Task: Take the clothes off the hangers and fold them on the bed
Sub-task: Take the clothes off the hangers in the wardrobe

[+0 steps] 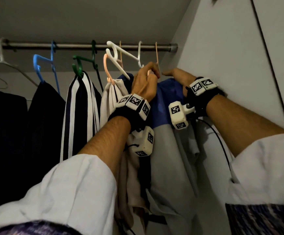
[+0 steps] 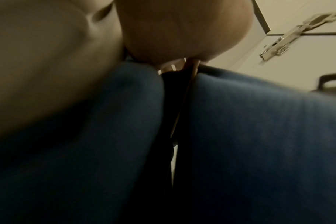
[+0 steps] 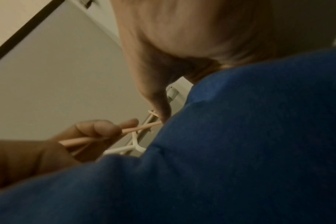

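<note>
A blue-and-grey garment (image 1: 166, 99) hangs from a thin peach hanger (image 1: 156, 53) at the right end of the closet rod (image 1: 73, 46). My left hand (image 1: 152, 72) grips that hanger's neck just above the collar. The right wrist view shows its fingers (image 3: 98, 130) curled round the peach hanger (image 3: 140, 128). My right hand (image 1: 173, 74) lies on the garment's right shoulder, fingers stretched leftward; its thumb is hidden in the head view. Blue cloth (image 3: 240, 136) fills the right wrist view under my palm (image 3: 182, 37). The left wrist view shows the same blue cloth (image 2: 259, 136), close and blurred.
Left along the rod hang a bare white hanger (image 1: 119, 55), a beige garment (image 1: 110, 92), a navy-and-white striped one (image 1: 80, 107) and dark clothes (image 1: 42, 107). The closet side wall (image 1: 222, 65) stands close on the right. A door hinge (image 2: 278, 44) shows above.
</note>
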A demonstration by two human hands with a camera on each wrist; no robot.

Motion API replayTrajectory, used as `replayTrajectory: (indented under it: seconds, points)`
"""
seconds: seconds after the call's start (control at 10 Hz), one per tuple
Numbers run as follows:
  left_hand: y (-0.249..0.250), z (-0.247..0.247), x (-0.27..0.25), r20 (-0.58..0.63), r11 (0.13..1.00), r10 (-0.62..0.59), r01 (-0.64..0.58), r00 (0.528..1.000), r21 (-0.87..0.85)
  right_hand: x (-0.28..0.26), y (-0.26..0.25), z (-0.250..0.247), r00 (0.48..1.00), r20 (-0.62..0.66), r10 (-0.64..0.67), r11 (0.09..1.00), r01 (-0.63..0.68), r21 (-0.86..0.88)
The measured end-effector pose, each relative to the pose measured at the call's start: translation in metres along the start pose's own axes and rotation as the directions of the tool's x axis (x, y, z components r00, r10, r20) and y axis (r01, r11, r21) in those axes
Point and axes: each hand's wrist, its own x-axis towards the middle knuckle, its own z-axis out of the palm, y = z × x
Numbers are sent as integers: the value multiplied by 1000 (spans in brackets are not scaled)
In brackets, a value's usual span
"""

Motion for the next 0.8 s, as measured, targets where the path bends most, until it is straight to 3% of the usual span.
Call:
replayTrajectory:
  seconds: [0.1, 0.2, 0.4, 0.6, 0.7, 0.8]
  points:
    - [-2, -1, 0, -5, 1000, 22, -22, 1000, -23, 5, -4, 4, 991, -92, -98, 981, 81, -178]
    - [0, -1, 1, -26, 1000, -4, 4, 1000, -16, 23, 2, -4, 957, -259, -127, 991, 114, -63]
    - [0, 2, 1, -37, 1000, -18, 18, 999, 13, 14, 0, 0, 899, -386, -207, 971, 238, 34]
    - [-3, -3, 0, 6, 1000, -31, 31, 1000, -6, 76, 0, -20, 994, -83, -69, 998, 69, -8]
    - [-1, -4, -1, 1, 1000, -26, 26, 1000, -12, 26, -11, -1, 997, 1, -80, 988, 79, -134]
    - [0, -3, 1, -17, 999, -17, 17, 1000, 27, 29, -5, -4, 986, -75, -151, 971, 133, -200]
